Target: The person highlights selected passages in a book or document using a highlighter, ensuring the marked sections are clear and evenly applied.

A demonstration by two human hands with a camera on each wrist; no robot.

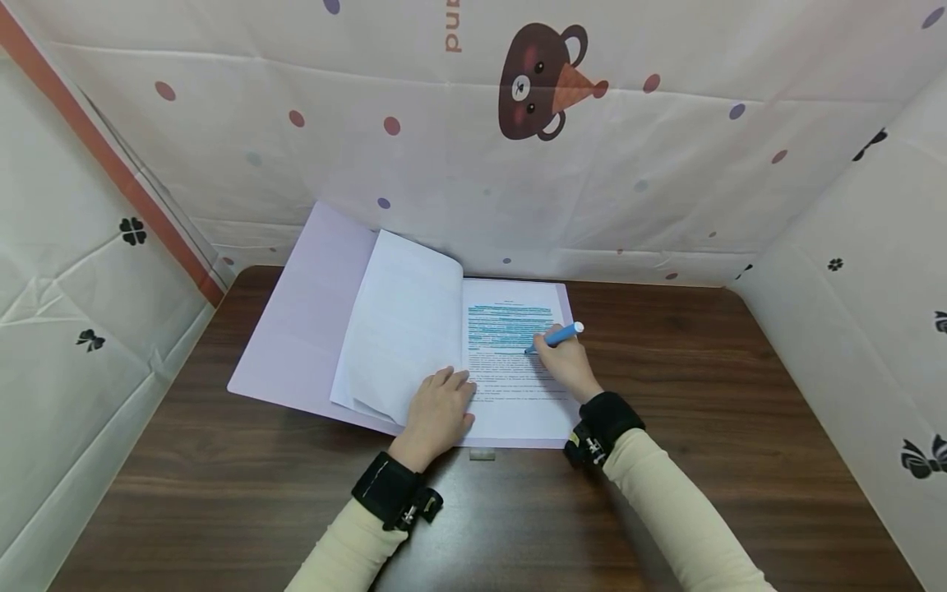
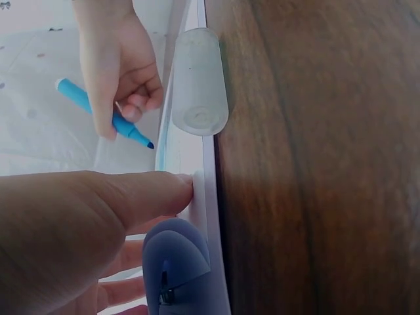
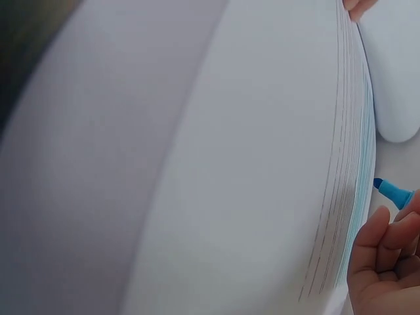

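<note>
A lilac folder (image 1: 284, 337) lies open, with turned-over white sheets (image 1: 407, 308) on the left and a printed page (image 1: 518, 421) on the right. Blue marking covers the upper lines of print (image 1: 506, 327). My right hand (image 1: 568, 367) pinches a blue marker (image 1: 565, 332) between thumb and fingers. Its dark tip (image 2: 151, 145) points down at the page, by the lower end of the marked lines. With fingers spread, my left hand (image 1: 440, 407) rests on the sheets near the fold. In the left wrist view its thumb (image 2: 151, 193) lies along the page's front edge.
A translucent pale tab (image 2: 200, 82) sticks out at the folder's front edge. The brown wooden table (image 1: 703, 370) extends to both sides. Printed cloth walls (image 1: 333, 164) stand behind and beside it. Each wrist wears a black band (image 1: 612, 421) with a small camera.
</note>
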